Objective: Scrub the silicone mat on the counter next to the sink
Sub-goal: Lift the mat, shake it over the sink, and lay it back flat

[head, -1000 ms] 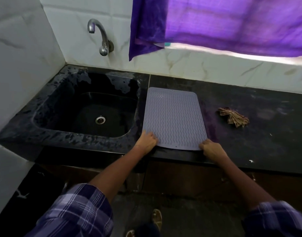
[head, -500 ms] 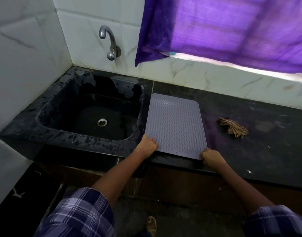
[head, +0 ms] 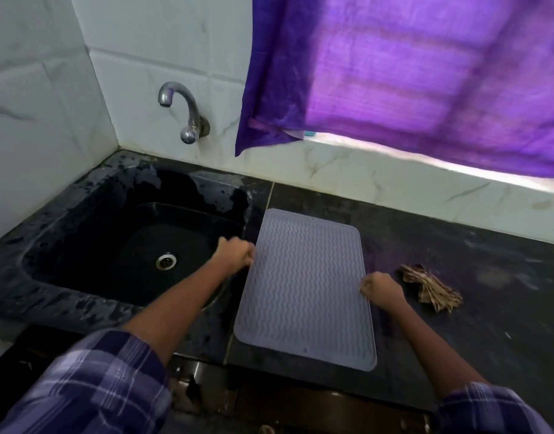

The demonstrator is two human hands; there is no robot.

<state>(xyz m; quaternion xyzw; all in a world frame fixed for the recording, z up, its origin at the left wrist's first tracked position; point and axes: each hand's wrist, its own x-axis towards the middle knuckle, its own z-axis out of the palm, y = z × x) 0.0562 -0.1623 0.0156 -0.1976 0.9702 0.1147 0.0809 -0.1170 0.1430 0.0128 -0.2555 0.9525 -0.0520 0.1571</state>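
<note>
Grey silicone mat lying flat on the dark worktop, just beside the black sink. Left hand pinching the mat's left edge, right hand curled at the right edge, fingers apparently gripping it. Crumpled brown scrubbing cloth near the right hand, untouched. No suds or wet streaks visible on the mat; scrubbing seemingly not yet begun, all of it left.

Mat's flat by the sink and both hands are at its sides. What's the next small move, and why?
Probably reach the right hand over to the crumpled brown cloth just to its right and pick it up. The grey mat already lies flat on the counter beside the sink, neither hand appears to hold a scrubbing tool, and the left hand at the mat's left edge can steady it.
</note>
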